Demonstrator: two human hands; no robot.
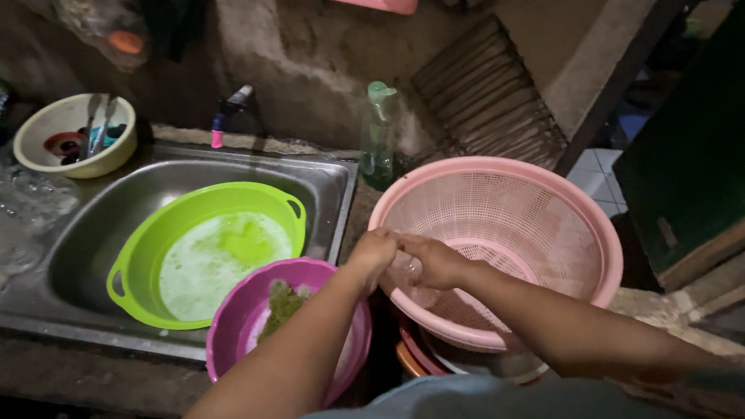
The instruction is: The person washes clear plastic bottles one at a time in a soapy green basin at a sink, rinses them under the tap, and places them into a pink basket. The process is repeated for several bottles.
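A single head-worn camera looked steeply down and forward from close above the person's forearms. It faced a concrete wall (299,53), with the metal sink (97,238) at left and the pink colander (557,218) at right, both near.

The pink basket (507,229) is wide open on top, and both hands, the left hand (374,253) and the right hand (433,261), meet at its near rim. To the left, the purple bowl (252,324) and the green basin (198,251) fill the sink (81,239). A green bottle (378,138) stands behind the basket, close to the wall.
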